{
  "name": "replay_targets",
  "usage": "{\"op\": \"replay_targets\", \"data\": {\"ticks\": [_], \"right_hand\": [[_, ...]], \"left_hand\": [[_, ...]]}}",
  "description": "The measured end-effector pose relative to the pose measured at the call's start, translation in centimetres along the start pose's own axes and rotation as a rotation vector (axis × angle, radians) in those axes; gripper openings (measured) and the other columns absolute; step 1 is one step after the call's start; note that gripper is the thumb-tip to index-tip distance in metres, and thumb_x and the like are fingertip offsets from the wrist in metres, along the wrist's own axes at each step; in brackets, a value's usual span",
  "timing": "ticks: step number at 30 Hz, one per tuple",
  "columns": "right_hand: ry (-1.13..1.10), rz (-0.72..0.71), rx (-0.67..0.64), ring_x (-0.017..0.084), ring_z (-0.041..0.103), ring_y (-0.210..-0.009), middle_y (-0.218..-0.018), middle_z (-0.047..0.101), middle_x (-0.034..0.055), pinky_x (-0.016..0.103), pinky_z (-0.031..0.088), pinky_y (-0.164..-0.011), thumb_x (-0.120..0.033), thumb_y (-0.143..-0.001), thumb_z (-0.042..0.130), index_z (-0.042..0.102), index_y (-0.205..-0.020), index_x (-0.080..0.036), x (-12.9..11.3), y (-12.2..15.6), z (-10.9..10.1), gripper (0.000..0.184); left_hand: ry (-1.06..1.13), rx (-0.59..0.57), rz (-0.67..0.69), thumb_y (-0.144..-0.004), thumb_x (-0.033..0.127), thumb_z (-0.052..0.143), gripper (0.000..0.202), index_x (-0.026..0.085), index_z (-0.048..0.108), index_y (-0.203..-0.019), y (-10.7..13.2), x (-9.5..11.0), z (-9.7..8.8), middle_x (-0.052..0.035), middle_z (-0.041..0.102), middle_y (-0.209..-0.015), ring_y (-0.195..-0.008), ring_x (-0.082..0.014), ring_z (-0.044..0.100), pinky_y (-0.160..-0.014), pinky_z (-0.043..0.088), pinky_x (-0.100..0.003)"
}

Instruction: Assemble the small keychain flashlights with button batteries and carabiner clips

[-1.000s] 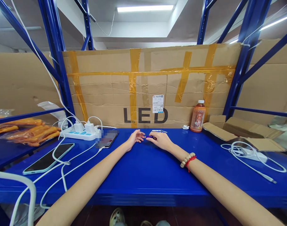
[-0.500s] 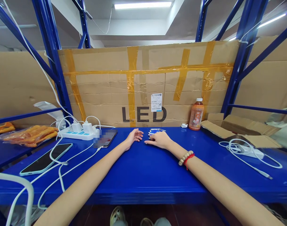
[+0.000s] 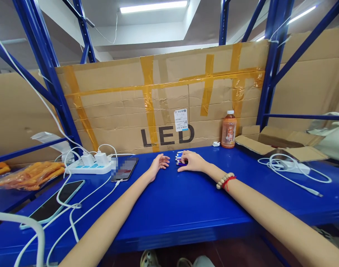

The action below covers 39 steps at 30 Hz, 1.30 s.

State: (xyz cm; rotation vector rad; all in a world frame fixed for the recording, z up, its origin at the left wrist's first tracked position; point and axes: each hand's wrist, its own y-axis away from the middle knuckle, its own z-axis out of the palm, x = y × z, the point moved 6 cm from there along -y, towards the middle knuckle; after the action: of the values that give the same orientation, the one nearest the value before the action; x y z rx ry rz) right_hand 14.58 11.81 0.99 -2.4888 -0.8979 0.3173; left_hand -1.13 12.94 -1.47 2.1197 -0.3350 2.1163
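My left hand (image 3: 159,163) lies on the blue shelf surface (image 3: 180,200) with its fingers loosely spread and nothing in it. My right hand (image 3: 192,162), with a bead bracelet and red string at the wrist, rests just right of it. Its fingers lie over a small row of blue and silver pen-like items (image 3: 179,158) near the cardboard back wall; whether they grip the items is hidden.
A white power strip (image 3: 87,167) with chargers and white cables (image 3: 71,196) lies left, beside two phones (image 3: 124,167) (image 3: 54,202). Orange packets (image 3: 32,174) sit far left. An orange drink bottle (image 3: 228,130), an open cardboard box (image 3: 280,142) and a coiled white charger (image 3: 292,167) are right.
My right hand moved a purple item from beside my left hand to the row of pens at the back and now covers them. The view has tilted slightly.
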Motion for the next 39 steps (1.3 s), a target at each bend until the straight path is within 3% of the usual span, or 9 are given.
{"op": "replay_targets", "data": {"ticks": [9, 11, 14, 18, 21, 29, 33, 39], "right_hand": [[-0.069, 0.053, -0.040, 0.018, 0.053, -0.082, -0.084, 0.054, 0.0030, 0.028, 0.041, -0.071, -0.057, -0.061, 0.069, 0.058, -0.065, -0.019, 1.2, 0.0, 0.7, 0.040], [-0.066, 0.089, -0.040, 0.021, 0.053, -0.088, -0.093, 0.054, 0.0054, 0.032, 0.042, -0.076, -0.060, -0.058, 0.069, 0.061, -0.080, -0.019, 1.5, 0.1, 0.7, 0.047], [-0.061, 0.153, -0.049, 0.028, 0.050, -0.104, -0.114, 0.050, 0.0107, 0.043, 0.038, -0.088, -0.065, -0.055, 0.068, 0.054, -0.111, -0.022, 2.2, 0.3, 0.8, 0.072], [-0.063, 0.228, -0.115, 0.038, 0.028, -0.127, -0.136, 0.035, 0.0150, 0.055, 0.023, -0.100, -0.072, -0.057, 0.060, 0.038, -0.133, -0.025, 3.4, 0.6, 1.7, 0.093], [-0.071, 0.255, -0.182, 0.040, 0.012, -0.133, -0.145, 0.025, 0.0119, 0.058, 0.013, -0.103, -0.076, -0.057, 0.055, 0.032, -0.137, -0.029, 4.0, 0.6, 2.6, 0.096], [-0.069, 0.316, -0.301, 0.034, -0.001, -0.135, -0.149, 0.011, 0.0118, 0.054, 0.007, -0.107, -0.079, -0.061, 0.047, 0.016, -0.143, -0.024, 4.5, 0.1, 3.7, 0.103], [-0.059, 0.329, -0.358, 0.034, -0.002, -0.135, -0.149, 0.007, 0.0130, 0.055, 0.008, -0.106, -0.080, -0.059, 0.047, 0.013, -0.143, -0.024, 4.8, -0.4, 4.2, 0.108], [-0.040, 0.326, -0.407, 0.034, 0.008, -0.135, -0.148, 0.016, 0.0103, 0.054, 0.011, -0.107, -0.080, -0.062, 0.044, 0.021, -0.142, -0.027, 5.4, -1.4, 4.7, 0.098]], "left_hand": [[0.018, 0.008, 0.003, -0.082, 0.037, 0.038, 0.036, 0.014, 0.063, -0.070, -0.1, 0.1, 0.2, -0.0040, 0.062, -0.069, -0.059, -0.0111, 0.057, -0.058, 0.040, -0.021], [0.018, 0.010, -0.001, -0.082, 0.036, 0.037, 0.036, 0.014, 0.063, -0.070, -0.1, 0.1, 0.2, -0.0039, 0.062, -0.068, -0.058, -0.0108, 0.057, -0.057, 0.040, -0.020], [0.013, 0.013, -0.009, -0.082, 0.035, 0.037, 0.036, 0.014, 0.063, -0.071, -0.1, 0.0, 0.3, -0.0036, 0.062, -0.068, -0.058, -0.0106, 0.057, -0.056, 0.039, -0.020], [0.005, 0.017, -0.013, -0.084, 0.034, 0.036, 0.037, 0.014, 0.064, -0.071, -0.2, 0.0, 0.3, -0.0037, 0.062, -0.069, -0.059, -0.0102, 0.057, -0.056, 0.040, -0.019], [0.003, 0.026, -0.015, -0.085, 0.034, 0.034, 0.038, 0.014, 0.063, -0.072, -0.3, -0.2, 0.2, -0.0031, 0.062, -0.070, -0.059, -0.0099, 0.058, -0.056, 0.040, -0.019], [-0.011, 0.017, -0.027, -0.089, 0.042, 0.041, 0.036, 0.012, 0.059, -0.080, -0.8, -0.6, 0.3, -0.0010, 0.059, -0.071, -0.060, -0.0104, 0.054, -0.060, 0.044, -0.026], [-0.001, 0.013, -0.033, -0.089, 0.042, 0.042, 0.035, 0.012, 0.058, -0.082, -0.7, -0.6, 0.4, -0.0005, 0.058, -0.072, -0.060, -0.0099, 0.054, -0.060, 0.046, -0.027], [0.066, 0.071, -0.036, -0.089, 0.038, 0.045, 0.029, 0.011, 0.057, -0.093, -1.1, -0.7, -0.8, -0.0027, 0.060, -0.083, -0.068, -0.0112, 0.058, -0.062, 0.049, -0.028]]}}
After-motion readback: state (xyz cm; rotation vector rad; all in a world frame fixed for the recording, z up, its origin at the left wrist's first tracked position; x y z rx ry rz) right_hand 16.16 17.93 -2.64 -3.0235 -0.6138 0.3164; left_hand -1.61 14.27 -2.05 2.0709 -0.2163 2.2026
